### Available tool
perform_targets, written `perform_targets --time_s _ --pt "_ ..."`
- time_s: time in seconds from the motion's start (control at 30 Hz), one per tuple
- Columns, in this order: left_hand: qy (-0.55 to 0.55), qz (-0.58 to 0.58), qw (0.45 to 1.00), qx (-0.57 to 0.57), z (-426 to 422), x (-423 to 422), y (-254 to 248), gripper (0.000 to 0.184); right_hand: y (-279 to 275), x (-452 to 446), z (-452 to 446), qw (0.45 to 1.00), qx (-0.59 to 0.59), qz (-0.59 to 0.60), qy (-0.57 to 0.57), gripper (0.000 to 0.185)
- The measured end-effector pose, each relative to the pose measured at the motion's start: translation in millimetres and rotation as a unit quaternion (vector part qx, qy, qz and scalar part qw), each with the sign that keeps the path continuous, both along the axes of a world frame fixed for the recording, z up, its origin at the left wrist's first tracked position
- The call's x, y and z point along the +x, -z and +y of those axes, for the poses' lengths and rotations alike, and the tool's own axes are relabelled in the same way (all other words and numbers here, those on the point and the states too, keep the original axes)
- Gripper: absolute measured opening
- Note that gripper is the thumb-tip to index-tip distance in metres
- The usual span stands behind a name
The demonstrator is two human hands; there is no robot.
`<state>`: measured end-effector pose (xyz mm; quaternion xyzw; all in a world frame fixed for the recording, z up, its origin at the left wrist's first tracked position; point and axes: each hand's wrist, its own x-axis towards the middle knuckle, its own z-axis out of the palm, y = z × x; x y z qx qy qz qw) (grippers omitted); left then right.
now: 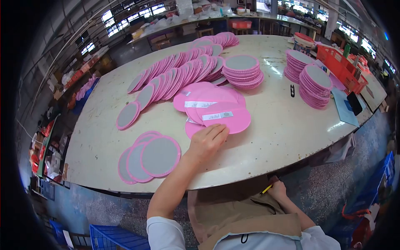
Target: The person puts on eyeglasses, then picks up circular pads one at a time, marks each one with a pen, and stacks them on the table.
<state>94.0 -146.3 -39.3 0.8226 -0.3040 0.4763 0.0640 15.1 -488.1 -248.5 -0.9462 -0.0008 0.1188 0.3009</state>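
Observation:
My left hand (209, 141) reaches over the table with its fingers closed on the near edge of a pink round pad (235, 122). That pad bears a white printed label (218, 116) and overlaps several other pink pads (196, 92), some with labels too. By the table's front edge, close to the apron (233, 208), my right hand (277, 191) is closed around a slim yellow tool (266, 189) whose exact kind I cannot make out. Left of my left hand lies a small fan of grey round pads with pink rims (160, 156).
Long leaning rows of pink-rimmed pads (175, 79) cross the table's far left. Upright stacks stand at centre (241, 62) and right (315, 81). Black thread snips (292, 91), a red basket (333, 62), a bucket (303, 41) and a phone (354, 103) lie toward the right.

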Motion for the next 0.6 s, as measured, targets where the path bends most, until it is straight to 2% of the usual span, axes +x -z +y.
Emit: perform_targets --time_s 0.03,0.1,0.13,0.2,0.27,0.3,0.37,0.47,0.6 --pt "0.005 -0.002 1.0 -0.003 0.3 -1.0 0.3 0.026 5.9 3.8 3.7 1.0 -0.012 0.015 0.007 0.024" --pt "0.017 0.0 1.0 -0.009 -1.2 -2.8 -0.3 0.025 21.5 9.8 -0.7 0.992 0.078 -0.097 0.028 0.024" --pt "0.027 0.002 1.0 -0.014 -2.1 -2.6 -1.3 0.024 20.1 11.4 -5.1 0.992 0.076 -0.097 0.029 0.024" --pt "0.05 0.008 0.998 -0.025 -2.4 -3.0 -2.1 0.023 14.5 18.4 -18.4 0.945 0.17 -0.247 0.134 0.027" --pt "0.054 0.022 0.998 -0.034 -1.6 -5.0 -2.9 0.023 9.4 18.5 -55.5 0.936 0.113 -0.29 0.167 0.025" --pt "0.056 0.036 0.997 -0.041 -1.9 -6.2 -3.2 0.024 10.6 16.5 -79.9 0.944 0.093 -0.257 0.183 0.022" --pt "0.064 0.065 0.994 -0.055 -3.4 -7.6 -2.7 0.026 12.7 6.0 -110.0 0.941 0.043 -0.277 0.189 0.023" --pt "0.081 0.064 0.992 -0.078 -3.4 -5.8 -2.0 0.027 -25.5 -20.9 -107.1 0.944 0.02 -0.234 0.233 0.02" --pt "0.111 0.072 0.987 -0.091 -2.0 -7.0 4.1 0.027 -79.3 -40.5 -74.1 0.923 0.064 -0.349 0.15 0.015"
